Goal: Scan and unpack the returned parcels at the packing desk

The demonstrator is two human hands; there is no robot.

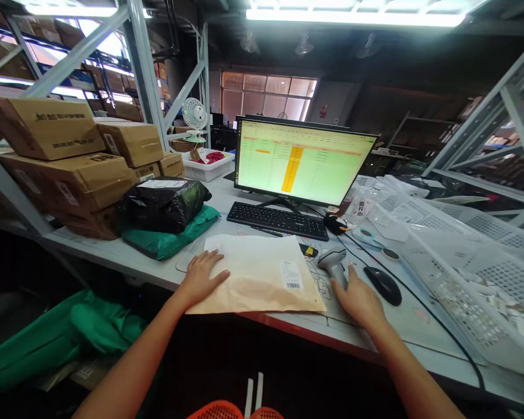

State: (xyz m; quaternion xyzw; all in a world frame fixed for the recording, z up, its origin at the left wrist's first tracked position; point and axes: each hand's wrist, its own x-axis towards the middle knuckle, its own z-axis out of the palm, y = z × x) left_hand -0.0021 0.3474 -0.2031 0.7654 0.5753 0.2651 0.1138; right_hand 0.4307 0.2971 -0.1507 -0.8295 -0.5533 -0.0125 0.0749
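A pale yellow mailing envelope (248,273) lies flat at the desk's front edge, a white barcode label (291,275) on its right part. My left hand (203,276) rests on the envelope's left side, fingers spread. To the right of the envelope, my right hand (360,297) is closed around the handle of a grey barcode scanner (333,261), whose head points up and left. The scanner's lower handle is hidden by my fingers. Just right of that hand sits a black mouse (383,285).
Behind the envelope are a black keyboard (277,220) and a monitor (303,163) showing a spreadsheet. Cardboard boxes (70,180), a black parcel (166,201) and a green parcel (170,235) stand left. White perforated baskets (458,291) line the right. A cable (436,326) crosses there.
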